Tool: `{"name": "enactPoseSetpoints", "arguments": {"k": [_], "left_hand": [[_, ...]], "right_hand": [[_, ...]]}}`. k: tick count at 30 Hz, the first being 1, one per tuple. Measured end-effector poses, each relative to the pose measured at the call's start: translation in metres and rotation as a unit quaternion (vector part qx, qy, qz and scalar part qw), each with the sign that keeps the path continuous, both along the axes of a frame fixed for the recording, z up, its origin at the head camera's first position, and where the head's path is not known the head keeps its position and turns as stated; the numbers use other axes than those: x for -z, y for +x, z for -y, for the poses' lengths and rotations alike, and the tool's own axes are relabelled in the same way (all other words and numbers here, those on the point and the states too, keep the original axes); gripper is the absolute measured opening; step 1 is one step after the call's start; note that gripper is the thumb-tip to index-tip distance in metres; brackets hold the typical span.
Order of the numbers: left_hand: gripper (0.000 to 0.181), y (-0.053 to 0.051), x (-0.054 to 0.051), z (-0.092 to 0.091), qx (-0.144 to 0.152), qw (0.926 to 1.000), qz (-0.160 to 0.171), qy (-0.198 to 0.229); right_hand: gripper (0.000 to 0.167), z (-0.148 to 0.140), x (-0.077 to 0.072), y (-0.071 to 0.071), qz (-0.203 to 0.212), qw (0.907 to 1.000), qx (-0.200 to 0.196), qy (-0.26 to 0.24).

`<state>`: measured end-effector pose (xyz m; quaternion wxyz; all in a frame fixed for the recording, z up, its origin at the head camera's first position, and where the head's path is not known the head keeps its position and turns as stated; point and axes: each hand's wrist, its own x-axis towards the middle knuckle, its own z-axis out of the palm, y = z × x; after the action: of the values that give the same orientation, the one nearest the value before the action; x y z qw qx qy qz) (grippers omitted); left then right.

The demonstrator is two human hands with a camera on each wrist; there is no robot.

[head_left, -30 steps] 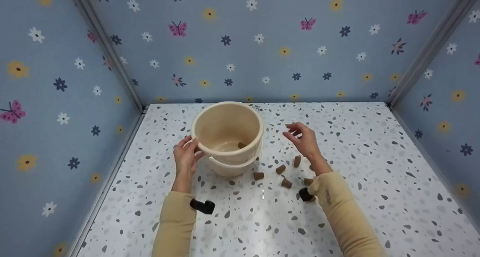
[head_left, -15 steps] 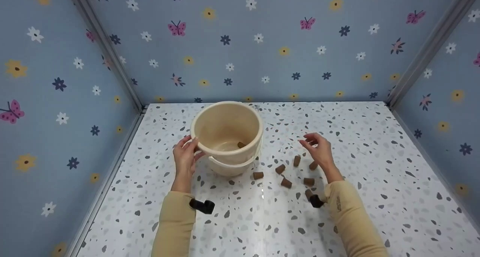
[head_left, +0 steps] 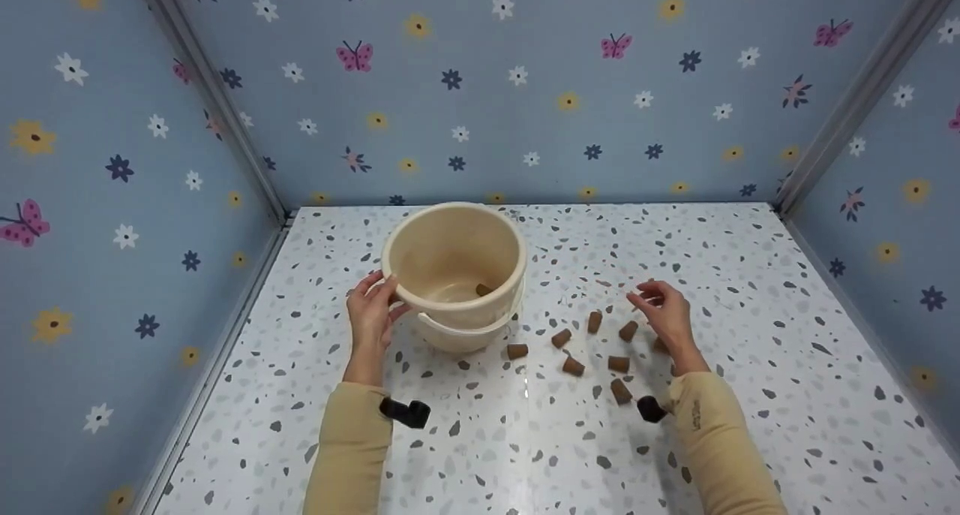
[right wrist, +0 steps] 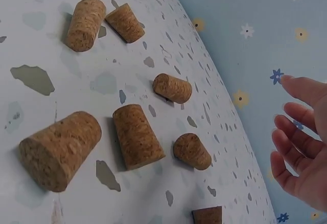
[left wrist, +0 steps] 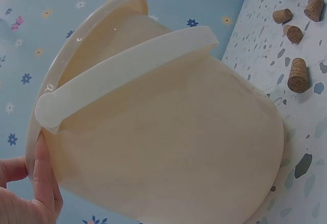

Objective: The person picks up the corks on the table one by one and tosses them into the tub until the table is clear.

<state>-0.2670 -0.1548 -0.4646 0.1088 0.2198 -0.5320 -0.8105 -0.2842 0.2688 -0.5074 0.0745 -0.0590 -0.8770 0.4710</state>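
Observation:
A cream plastic bucket (head_left: 457,312) stands upright on the speckled table, its handle hanging down at the front. My left hand (head_left: 367,316) grips its rim at the left, thumb and fingers on either side of the wall, as the left wrist view (left wrist: 36,188) also shows. Inside the bucket lies one brown cork (head_left: 484,290). My right hand (head_left: 667,312) hovers above the table with loosely bent fingers and nothing in them. Beneath and left of it several cork stoppers lie scattered, among them one cork (right wrist: 135,137) seen closely in the right wrist view.
Blue patterned panels (head_left: 480,87) enclose the table (head_left: 465,455) at the back and both sides. Another cork (head_left: 517,351) lies just right of the bucket's base. Black wrist cameras sit on both sleeves.
My right hand has moved right and toward me, away from the bucket, uncovering corks that its arm had hidden. The left hand and the bucket have stayed put.

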Motion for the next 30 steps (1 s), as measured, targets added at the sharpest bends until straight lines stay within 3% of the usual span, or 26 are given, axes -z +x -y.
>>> {"name": "enactPoseSetpoints", "arguments": {"k": [4,7,9,13,14,17,19,20,21,27,28,30], "left_hand": [[0.038,-0.001,0.004,0.000,-0.001,0.9999,-0.012,-0.010],[0.039,-0.002,0.005,0.001,-0.002,0.9999,0.004,-0.014],[0.039,-0.009,0.013,0.004,-0.002,0.9999,0.012,-0.009],[0.043,-0.033,0.051,0.019,0.005,0.9999,-0.001,0.012],[0.045,-0.036,0.057,0.021,0.005,0.9999,0.008,0.006],[0.053,-0.052,0.086,0.030,0.010,0.9999,-0.001,-0.002],[0.057,-0.057,0.095,0.032,0.011,0.9998,0.006,-0.013],[0.057,-0.058,0.097,0.032,0.013,0.9998,0.005,-0.011],[0.053,-0.049,0.085,0.029,0.018,0.9998,-0.001,0.000],[0.043,-0.039,0.068,0.024,0.012,0.9999,-0.004,0.007],[0.046,-0.044,0.072,0.025,0.006,1.0000,-0.005,-0.001],[0.043,-0.035,0.058,0.019,0.000,0.9999,-0.008,-0.008]], "right_hand": [[0.040,-0.010,0.006,0.003,0.024,0.9996,0.017,0.003],[0.041,-0.018,0.010,0.007,0.037,0.9991,0.017,0.009],[0.041,-0.023,0.014,0.010,0.046,0.9988,0.011,0.013],[0.044,-0.034,0.021,0.016,0.075,0.9970,0.002,0.020],[0.046,-0.037,0.023,0.017,0.081,0.9964,0.001,0.025],[0.049,-0.043,0.027,0.021,0.096,0.9951,0.001,0.023],[0.051,-0.047,0.029,0.024,0.102,0.9945,0.003,0.024],[0.052,-0.049,0.030,0.025,0.103,0.9944,0.003,0.023],[0.052,-0.050,0.031,0.027,0.106,0.9941,0.002,0.022],[0.051,-0.058,0.040,0.033,0.112,0.9935,0.007,0.023],[0.051,-0.059,0.041,0.034,0.113,0.9934,0.010,0.020],[0.052,-0.060,0.044,0.036,0.116,0.9930,0.015,0.015]]}}
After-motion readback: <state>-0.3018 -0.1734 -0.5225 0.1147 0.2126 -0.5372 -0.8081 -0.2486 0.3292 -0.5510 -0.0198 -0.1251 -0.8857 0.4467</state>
